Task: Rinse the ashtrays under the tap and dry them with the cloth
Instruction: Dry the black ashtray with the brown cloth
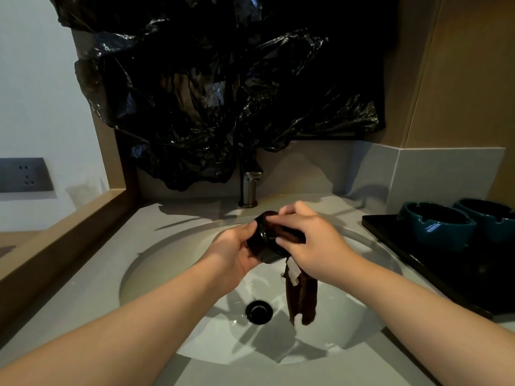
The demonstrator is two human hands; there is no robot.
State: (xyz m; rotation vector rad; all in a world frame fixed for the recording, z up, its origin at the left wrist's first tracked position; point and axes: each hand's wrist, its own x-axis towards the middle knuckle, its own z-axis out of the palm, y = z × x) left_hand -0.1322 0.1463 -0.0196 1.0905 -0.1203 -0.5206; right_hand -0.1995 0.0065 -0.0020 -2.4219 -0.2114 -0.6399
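Both hands are up over the sink (167,260) from where I'm watching. I've got the left hand (237,246) gripping a dark ashtray (263,240), thumb on its far rim and fingers curled underneath. It is held tilted above the far half of the basin.

The right hand (315,243) is clamped on the brown cloth (302,299), pressing a bunched part of it against the top and right side of that ashtray. The rest of the cloth hangs straight down from under the hand, with a pale label showing just below it. Its loose end dangles just right of the black drain (259,311). The white bottom of the bowl shines wet around the drain.

Beyond the hands, the metal tap (249,188) stands on the grey counter (92,288) at the far rim of the sink. Crumpled black plastic sheeting (209,93) covers the wall behind and hides the top of the tap.

Over on the right I see a black tray (390,232) on the counter, carrying two upright ashtrays at its far end. The nearer teal ashtray (437,222) and the farther teal ashtray (490,215) sit side by side, and I can't tell whether they touch. Far left, a grey socket plate (25,175) sits on the white wall.
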